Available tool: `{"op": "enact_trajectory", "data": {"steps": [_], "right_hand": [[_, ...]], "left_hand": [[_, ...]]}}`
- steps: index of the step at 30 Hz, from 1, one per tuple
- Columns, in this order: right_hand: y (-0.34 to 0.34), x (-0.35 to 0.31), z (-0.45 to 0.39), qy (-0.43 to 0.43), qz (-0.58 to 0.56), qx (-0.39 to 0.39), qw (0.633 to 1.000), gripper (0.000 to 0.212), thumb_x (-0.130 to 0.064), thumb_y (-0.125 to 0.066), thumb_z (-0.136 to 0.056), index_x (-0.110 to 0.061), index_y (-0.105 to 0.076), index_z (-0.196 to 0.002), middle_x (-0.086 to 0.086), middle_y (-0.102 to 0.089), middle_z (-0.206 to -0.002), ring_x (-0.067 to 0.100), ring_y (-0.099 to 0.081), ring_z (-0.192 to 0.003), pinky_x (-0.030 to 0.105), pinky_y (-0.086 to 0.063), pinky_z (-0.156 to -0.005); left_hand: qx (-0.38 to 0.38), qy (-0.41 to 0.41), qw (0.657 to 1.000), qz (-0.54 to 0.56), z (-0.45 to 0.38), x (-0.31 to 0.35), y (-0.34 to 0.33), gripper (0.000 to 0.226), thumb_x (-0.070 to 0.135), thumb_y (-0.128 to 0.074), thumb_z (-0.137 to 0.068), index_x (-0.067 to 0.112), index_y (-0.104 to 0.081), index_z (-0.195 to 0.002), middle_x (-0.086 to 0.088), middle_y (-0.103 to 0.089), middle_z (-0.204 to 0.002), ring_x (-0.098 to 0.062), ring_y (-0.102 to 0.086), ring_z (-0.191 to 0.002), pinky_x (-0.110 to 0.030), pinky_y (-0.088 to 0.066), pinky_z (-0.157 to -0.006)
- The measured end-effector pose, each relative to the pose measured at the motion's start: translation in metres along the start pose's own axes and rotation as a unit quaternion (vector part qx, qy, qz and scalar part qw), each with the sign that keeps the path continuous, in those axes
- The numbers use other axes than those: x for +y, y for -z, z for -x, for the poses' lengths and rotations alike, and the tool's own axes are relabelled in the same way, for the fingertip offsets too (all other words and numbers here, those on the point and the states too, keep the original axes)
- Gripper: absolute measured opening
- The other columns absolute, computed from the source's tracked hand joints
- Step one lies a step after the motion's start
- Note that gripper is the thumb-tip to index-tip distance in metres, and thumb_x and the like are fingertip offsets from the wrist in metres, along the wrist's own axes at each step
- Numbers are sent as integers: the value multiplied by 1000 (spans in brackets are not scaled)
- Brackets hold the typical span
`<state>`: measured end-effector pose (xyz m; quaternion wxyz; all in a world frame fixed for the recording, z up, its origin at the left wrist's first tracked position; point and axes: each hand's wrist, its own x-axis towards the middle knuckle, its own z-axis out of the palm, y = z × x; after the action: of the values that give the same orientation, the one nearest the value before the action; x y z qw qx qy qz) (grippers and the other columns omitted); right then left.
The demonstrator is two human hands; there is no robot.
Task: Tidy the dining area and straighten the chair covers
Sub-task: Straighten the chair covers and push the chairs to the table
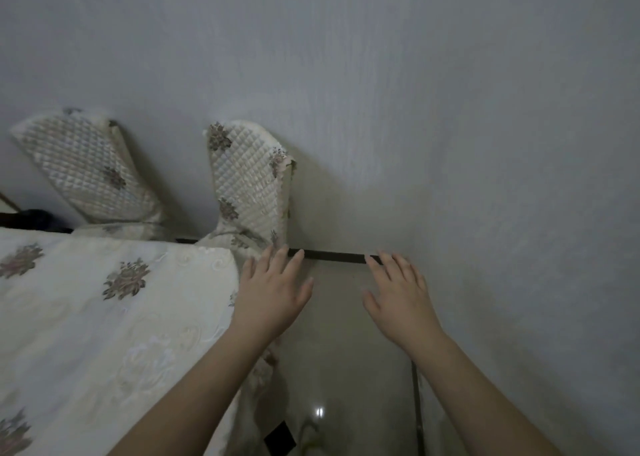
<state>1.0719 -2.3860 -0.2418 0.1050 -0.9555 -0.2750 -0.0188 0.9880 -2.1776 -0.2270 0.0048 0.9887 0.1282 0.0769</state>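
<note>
Two quilted chair covers stand against the wall beyond the desk: the nearer chair cover rises upright, long axis vertical, just past the desk's far corner; the other chair cover leans leftward, farther along. A floral tablecloth drapes the desk. Beside that corner, over the glossy floor, the left hand and right hand hover with fingers straight and spread, holding nothing. A dark baseboard strip runs behind the fingertips.
</note>
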Motion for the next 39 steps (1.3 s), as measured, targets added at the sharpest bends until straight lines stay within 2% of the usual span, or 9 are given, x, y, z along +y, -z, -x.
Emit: {"op": "enact_trajectory", "data": {"steps": [4, 10, 15, 17, 21, 24, 27, 32, 39], "right_hand": [[-9, -11, -70, 34, 11, 5, 999, 60, -46, -32, -86, -17, -48, -135, 9, -49, -140, 31, -46, -127, 50, -36, -104], [-12, -35, -180, 60, 15, 7, 998, 59, -40, -49, -90, -20, -34, -145, 5, -35, -151, 28, -30, -138, 46, -21, -112], [-13, -41, -255, 43, 26, 26, 998, 65, -45, -29, -83, -16, -43, -139, 9, -46, -143, 32, -42, -129, 49, -32, -106], [-18, -44, -277, 49, 26, 18, 998, 65, -46, -30, -83, -16, -43, -139, 9, -46, -142, 32, -43, -129, 49, -33, -105], [-33, -49, -329, 84, 4, 10, 996, 60, -37, -52, -89, -17, -37, -143, 8, -40, -147, 31, -35, -135, 49, -26, -110], [-44, -54, -377, 113, -12, 0, 994, 61, -38, -53, -90, -18, -35, -144, 7, -36, -150, 30, -31, -137, 48, -23, -112], [-54, -55, -425, 142, -40, -1, 989, 61, -37, -55, -89, -18, -36, -144, 9, -36, -150, 32, -32, -137, 49, -22, -111], [-62, -52, -495, 196, -63, -33, 978, 63, -38, -46, -93, -20, -23, -149, 6, -26, -155, 28, -22, -141, 46, -14, -114], [-84, -69, -567, 264, -93, -52, 959, 67, -40, -46, -92, -19, -18, -149, 5, -31, -151, 25, -25, -139, 46, -19, -113]], "left_hand": [[29, 33, 999, -4, -52, -35, -11, 63, 56, -29, -88, 20, -55, -133, -9, -55, -137, -33, -48, -128, -55, -36, -104], [35, 46, 998, -15, -132, -88, -29, 58, 52, -36, -88, 17, -57, -129, -10, -58, -132, -33, -50, -125, -54, -35, -104], [45, 58, 997, -4, -199, -123, -43, 51, 48, -43, -90, 19, -58, -129, -10, -58, -133, -32, -51, -126, -54, -37, -103], [39, 60, 997, -11, -219, -133, -48, 53, 49, -40, -90, 20, -56, -131, -9, -56, -136, -32, -49, -128, -53, -36, -105], [13, 72, 997, -19, -255, -149, -63, 58, 53, -30, -93, 23, -46, -140, -6, -47, -145, -29, -39, -136, -50, -25, -112], [7, 91, 996, -18, -287, -162, -75, 61, 54, -22, -93, 25, -39, -144, -4, -42, -149, -26, -31, -141, -48, -21, -115], [8, 112, 993, -25, -322, -171, -84, 60, 52, -24, -93, 25, -41, -143, -4, -44, -147, -26, -35, -139, -49, -24, -113], [-16, 122, 992, -35, -375, -187, -93, 54, 47, -31, -93, 22, -49, -137, -5, -52, -139, -27, -44, -132, -48, -33, -107], [-30, 146, 987, -63, -422, -213, -96, 54, 48, -34, -94, 22, -45, -140, -6, -50, -142, -27, -41, -134, -49, -34, -108]]}}
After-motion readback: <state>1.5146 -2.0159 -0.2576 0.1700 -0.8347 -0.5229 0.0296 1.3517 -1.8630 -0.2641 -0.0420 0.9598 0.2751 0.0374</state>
